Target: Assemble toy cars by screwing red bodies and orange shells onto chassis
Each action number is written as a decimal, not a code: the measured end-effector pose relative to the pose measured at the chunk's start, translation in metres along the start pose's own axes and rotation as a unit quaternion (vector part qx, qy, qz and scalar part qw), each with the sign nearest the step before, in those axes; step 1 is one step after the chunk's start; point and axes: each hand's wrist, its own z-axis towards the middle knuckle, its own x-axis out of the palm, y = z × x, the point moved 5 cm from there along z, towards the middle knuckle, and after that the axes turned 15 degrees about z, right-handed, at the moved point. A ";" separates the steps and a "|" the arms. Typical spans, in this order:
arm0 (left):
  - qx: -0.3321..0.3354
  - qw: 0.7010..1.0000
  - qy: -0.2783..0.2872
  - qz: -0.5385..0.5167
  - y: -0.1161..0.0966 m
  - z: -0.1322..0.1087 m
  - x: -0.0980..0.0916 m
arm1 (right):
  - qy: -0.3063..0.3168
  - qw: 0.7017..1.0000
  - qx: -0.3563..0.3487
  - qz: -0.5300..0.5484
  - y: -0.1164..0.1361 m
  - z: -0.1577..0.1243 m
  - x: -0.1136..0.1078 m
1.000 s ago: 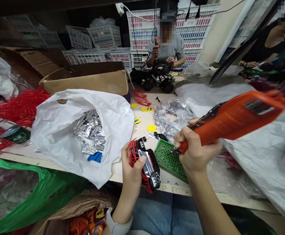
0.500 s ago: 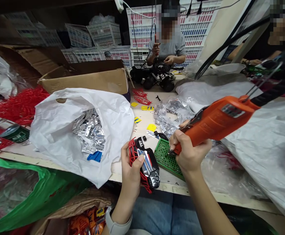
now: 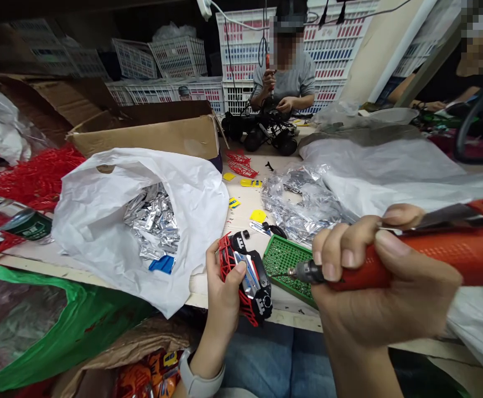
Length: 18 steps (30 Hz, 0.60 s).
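Snugly, left fingers (image 3: 229, 282) clasp a toy car (image 3: 253, 282), right fingers (image 3: 341, 246) a drill (image 3: 452, 260).

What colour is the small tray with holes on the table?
The tray is green; it shows best in the head view.

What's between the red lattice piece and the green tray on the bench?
In the head view, a yellow piece and a small black-and-silver part lie there.

The rotary tool (image 3: 444, 260) is orange, the toy car (image 3: 249, 282) black and red.
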 end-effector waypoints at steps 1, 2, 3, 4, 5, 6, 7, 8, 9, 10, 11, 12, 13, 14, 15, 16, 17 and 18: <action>0.001 1.000 -0.001 0.001 0.000 0.000 0.000 | 0.009 1.000 0.008 0.005 0.002 -0.003 0.004; 0.003 1.000 -0.001 0.002 -0.001 0.000 0.000 | 0.017 1.000 0.014 0.008 0.003 -0.007 0.006; 0.004 1.000 0.000 0.004 -0.001 0.000 0.000 | 0.024 0.999 0.018 0.013 0.003 -0.010 0.008; 0.005 1.000 0.003 0.005 -0.001 0.000 0.000 | 0.027 0.999 0.023 0.019 0.002 -0.012 0.009; 0.006 1.000 0.005 0.004 -0.001 0.001 0.000 | 0.028 0.999 0.026 0.026 0.000 -0.014 0.010; 0.006 1.000 0.008 0.002 -0.001 0.001 0.000 | 0.027 0.999 0.032 0.032 -0.002 -0.016 0.010; 0.006 1.000 0.011 0.000 -0.001 0.002 0.001 | 0.029 0.998 0.040 0.037 -0.004 -0.017 0.010; 0.006 1.000 0.013 -0.003 -0.002 0.002 0.001 | 0.031 0.998 0.047 0.039 -0.006 -0.019 0.010; 0.006 1.000 0.014 -0.005 -0.002 0.002 0.001 | 0.033 0.997 0.051 0.041 -0.008 -0.019 0.009; 0.005 1.000 0.014 -0.006 -0.002 0.001 0.001 | 0.035 0.997 0.052 0.043 -0.009 -0.020 0.009; 0.004 1.000 0.012 -0.006 -0.003 0.001 0.001 | 0.036 0.997 0.051 0.045 -0.010 -0.021 0.009; 0.004 1.000 0.010 -0.005 -0.003 0.000 0.001 | 0.037 0.997 0.047 0.045 -0.010 -0.021 0.009; 0.002 1.000 0.008 -0.005 -0.003 -0.001 0.000 | 0.038 0.997 0.043 0.043 -0.011 -0.022 0.009; 0.000 1.000 0.006 -0.005 -0.003 -0.001 0.000 | 0.040 0.998 0.038 0.038 -0.011 -0.022 0.009; -0.002 1.000 0.005 -0.005 -0.003 -0.002 0.000 | 0.045 0.998 0.038 0.027 -0.012 -0.022 0.009; -0.005 1.000 0.003 -0.005 -0.002 -0.002 -0.001 | 0.051 0.998 0.039 0.013 -0.013 -0.022 0.010; -0.009 1.000 0.000 -0.004 -0.002 -0.002 -0.001 | 0.054 0.998 0.041 0.000 -0.014 -0.023 0.010; -0.014 1.000 -0.003 -0.003 -0.002 -0.002 -0.002 | 0.053 0.998 0.043 -0.007 -0.016 -0.023 0.010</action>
